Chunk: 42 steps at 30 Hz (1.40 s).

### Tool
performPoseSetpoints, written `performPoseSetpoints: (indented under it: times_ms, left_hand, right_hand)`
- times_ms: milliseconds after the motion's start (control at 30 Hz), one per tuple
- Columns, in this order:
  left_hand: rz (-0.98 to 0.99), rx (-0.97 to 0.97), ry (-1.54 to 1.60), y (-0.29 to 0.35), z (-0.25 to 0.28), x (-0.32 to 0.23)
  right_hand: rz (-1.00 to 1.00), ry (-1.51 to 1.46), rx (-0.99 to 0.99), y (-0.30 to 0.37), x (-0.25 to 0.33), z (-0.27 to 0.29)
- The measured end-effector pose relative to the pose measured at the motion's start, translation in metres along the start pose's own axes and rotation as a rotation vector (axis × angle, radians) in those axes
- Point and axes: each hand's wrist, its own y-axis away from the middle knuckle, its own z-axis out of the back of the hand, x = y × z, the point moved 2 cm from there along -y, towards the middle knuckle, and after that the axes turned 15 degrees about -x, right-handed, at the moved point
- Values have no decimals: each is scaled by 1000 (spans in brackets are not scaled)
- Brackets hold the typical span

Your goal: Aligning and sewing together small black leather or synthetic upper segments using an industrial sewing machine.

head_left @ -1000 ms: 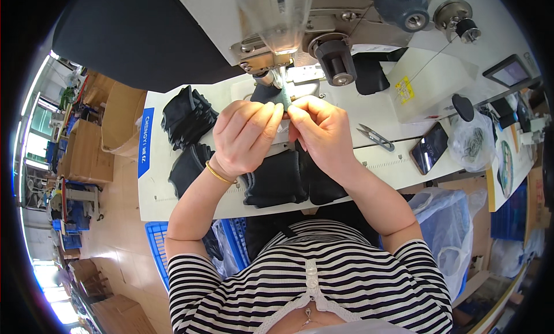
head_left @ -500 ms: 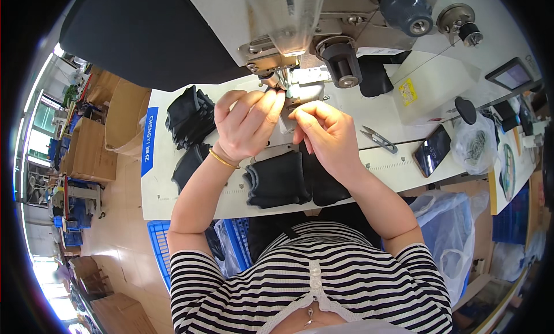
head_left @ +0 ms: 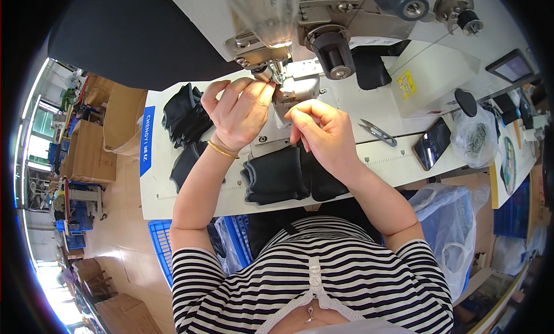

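Note:
My left hand (head_left: 239, 113) is raised at the needle area of a sewing machine (head_left: 262, 56), thumb and fingertips pinched together just below the presser parts. What the pinch holds, if anything, is too small to make out; thread may be there but does not show clearly. My right hand (head_left: 328, 137) hovers a little lower and to the right, its thumb and index finger closed together, also on something I cannot make out. Below the hands, at the table's near edge, lie a stack of black fabric pieces (head_left: 276, 177) and another black piece (head_left: 326, 183).
More black fabric pieces (head_left: 187, 119) are piled at the table's left. Thread snips (head_left: 378, 133), a phone (head_left: 431, 143) and a clear plastic bag (head_left: 474, 139) lie to the right. A blue crate (head_left: 158, 241) and a large plastic bag (head_left: 447, 224) flank my lap.
The view has shifted slightly. My fingertips are a little farther apart, the left hand having drawn up and left from the right. Both pinches stay closed.

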Motion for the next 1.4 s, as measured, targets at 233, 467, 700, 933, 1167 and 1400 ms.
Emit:
performPoseSetpoints:
  times_ms: [233,467,700,933,1167,1400]
  left_hand:
    - [11,-6,4,1,-1,0]
    - [21,12,8,0,-2,1]
    - [-3,-21,30,3,-1,1]
    - [622,152,99,23,-7,-3]
    - [577,269,103,29,12,21]
    - [483,543,-260,98,166,63]
  right_hand:
    - [-10,14,6,1,-5,-2]
    - [-62,45,40,6,-6,-3]
    - [-81,73,89,14,-9,-2]
    - [329,442,-77,26,-34,39]
    - [538,985,-155,53,-73,78]
    - [626,974,-169,56,-75,77]
